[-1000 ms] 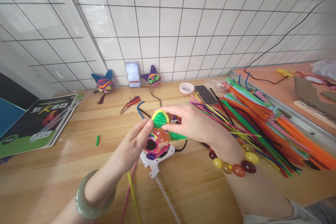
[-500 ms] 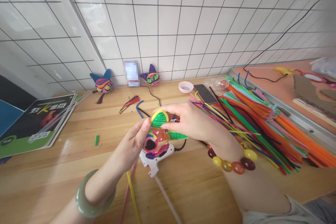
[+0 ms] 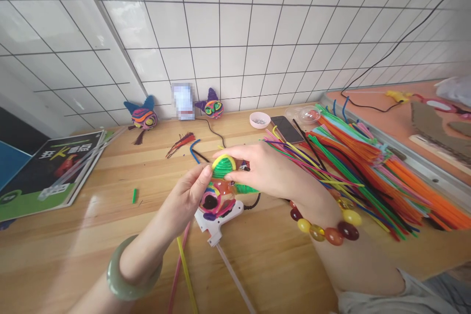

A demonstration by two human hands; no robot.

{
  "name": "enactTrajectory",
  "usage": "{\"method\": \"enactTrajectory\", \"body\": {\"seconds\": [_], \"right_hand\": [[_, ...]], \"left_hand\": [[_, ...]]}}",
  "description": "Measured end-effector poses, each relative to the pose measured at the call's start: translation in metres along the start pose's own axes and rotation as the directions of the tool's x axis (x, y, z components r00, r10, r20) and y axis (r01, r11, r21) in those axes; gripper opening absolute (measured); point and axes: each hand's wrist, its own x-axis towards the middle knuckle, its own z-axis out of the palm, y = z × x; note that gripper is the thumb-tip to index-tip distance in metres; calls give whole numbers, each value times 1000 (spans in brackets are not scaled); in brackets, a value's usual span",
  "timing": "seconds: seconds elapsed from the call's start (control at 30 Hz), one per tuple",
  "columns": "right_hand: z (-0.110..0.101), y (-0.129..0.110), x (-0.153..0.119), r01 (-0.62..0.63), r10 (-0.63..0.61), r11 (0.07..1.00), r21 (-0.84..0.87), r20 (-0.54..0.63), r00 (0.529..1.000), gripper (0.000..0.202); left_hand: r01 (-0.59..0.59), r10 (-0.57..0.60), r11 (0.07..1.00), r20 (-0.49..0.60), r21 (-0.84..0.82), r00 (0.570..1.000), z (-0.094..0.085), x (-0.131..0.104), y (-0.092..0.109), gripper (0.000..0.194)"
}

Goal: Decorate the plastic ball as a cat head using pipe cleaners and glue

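Note:
Both hands pinch a green ear-shaped piece with a yellow rim [image 3: 223, 167] at the middle of the table. My left hand [image 3: 189, 191] grips its left edge between thumb and fingers. From the right, my right hand [image 3: 253, 164] holds it, thumb at its lower right side. Just below are a colourful pipe-cleaner face with a dark round eye [image 3: 211, 201] and a second green piece [image 3: 246, 189], partly under my right hand. A white glue gun [image 3: 217, 225] lies beneath the face, a clear stick running from it toward the front edge.
Bundles of pipe cleaners [image 3: 368, 171] spread across the right. Behind are a phone [image 3: 287, 129], a pink bowl [image 3: 259, 120] and two finished heads [image 3: 143, 117] [image 3: 213, 107] by the tiled wall. Books [image 3: 55, 167] lie at left, a short green piece [image 3: 134, 196] beside them.
The view has shifted slightly. Both hands keep their hold on the green piece, and the second green piece shows a little less beside my right hand.

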Motion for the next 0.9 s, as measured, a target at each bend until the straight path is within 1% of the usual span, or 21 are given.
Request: {"method": "enactTrajectory", "body": {"seconds": [0.23, 0.33, 0.47, 0.57, 0.73, 0.9], "right_hand": [[2, 2, 1, 2, -2, 1000, -7, -13, 1000, 27], [3, 3, 1, 2, -2, 1000, -14, -20, 1000, 28], [2, 3, 2, -1, 0, 1000, -24, -11, 1000, 31], [1, 2, 2, -7, 7, 1000, -30, -4, 1000, 34], [0, 2, 4, -10, 10, 1000, -10, 21, 1000, 25], [1, 4, 6, 11, -11, 1000, -9, 21, 1000, 13]], "left_hand": [[31, -31, 999, 15, -27, 999, 1, 1, -4, 44], [28, -28, 999, 30, -21, 999, 0, 2, -6, 45], [9, -9, 1000, 23, -6, 1000, -2, 2, -9, 45], [13, -11, 999, 32, -41, 999, -2, 2, -11, 45], [44, -34, 987, 66, -156, 997, -1, 2, -13, 42], [60, -39, 971, 94, -231, 995, 0, 3, -15, 40]]}}
